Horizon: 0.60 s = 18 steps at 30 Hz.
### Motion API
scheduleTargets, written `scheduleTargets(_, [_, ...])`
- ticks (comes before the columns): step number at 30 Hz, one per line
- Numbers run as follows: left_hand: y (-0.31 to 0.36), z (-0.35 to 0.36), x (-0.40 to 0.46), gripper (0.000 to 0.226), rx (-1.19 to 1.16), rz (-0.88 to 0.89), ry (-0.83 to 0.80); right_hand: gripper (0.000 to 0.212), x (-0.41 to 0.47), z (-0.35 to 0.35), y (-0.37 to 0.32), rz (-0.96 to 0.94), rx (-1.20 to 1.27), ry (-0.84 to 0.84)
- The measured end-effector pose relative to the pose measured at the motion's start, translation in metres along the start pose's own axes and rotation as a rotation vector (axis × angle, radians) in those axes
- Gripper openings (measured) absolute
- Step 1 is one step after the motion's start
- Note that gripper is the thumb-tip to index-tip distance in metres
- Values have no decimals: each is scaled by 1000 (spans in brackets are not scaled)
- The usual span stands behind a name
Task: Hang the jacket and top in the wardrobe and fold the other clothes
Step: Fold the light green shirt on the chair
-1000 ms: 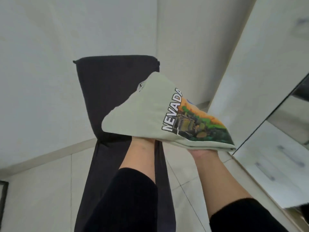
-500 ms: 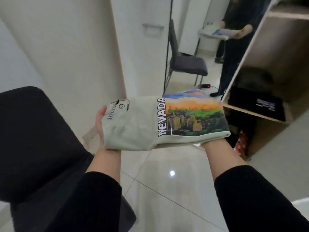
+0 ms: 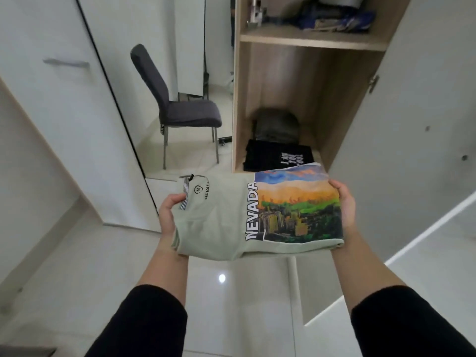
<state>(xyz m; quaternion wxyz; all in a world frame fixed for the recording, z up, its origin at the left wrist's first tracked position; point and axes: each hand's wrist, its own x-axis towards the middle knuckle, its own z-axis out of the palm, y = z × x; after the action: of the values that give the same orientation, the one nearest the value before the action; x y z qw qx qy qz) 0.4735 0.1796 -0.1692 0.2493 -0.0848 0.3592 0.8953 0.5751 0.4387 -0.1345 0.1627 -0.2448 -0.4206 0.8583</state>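
Swinging round from the chair, the view now faces the open wardrobe [image 3: 304,104], and the folded pale green NEVADA T-shirt [image 3: 239,217] is level before it, held above the shiny floor. Left hand [image 3: 168,217] grips the collar end, thumb on top; right hand [image 3: 346,206] curls round the printed end. Beyond it, a black folded shirt [image 3: 278,155] and a dark grey bundle [image 3: 277,123] already occupy the wardrobe's lower shelf. Left of the wardrobe, a grey chair [image 3: 180,104] shows in the mirror.
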Motion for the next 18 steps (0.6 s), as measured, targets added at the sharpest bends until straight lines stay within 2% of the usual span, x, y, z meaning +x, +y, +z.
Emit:
scheduleTargets(3, [-28,36,40,24,166,-176,81,25,48,-29,-24,10,-104,89])
scheduleTargets(5, [-49,59,68,32,291,-273,119,24,70,-40,-40,61,-168,142])
scheduleTargets(8, [-71,75,104,56,383,-221,123,27,96,-52,-45,104,-210,105])
scheduleTargets(12, [-80,96,141,62,383,-164,112,28,130,-63,-48,172,-176,142])
scheduleTargets(18, [-80,105,217,72,471,-168,101,35,208,-72,-42,250,-156,243])
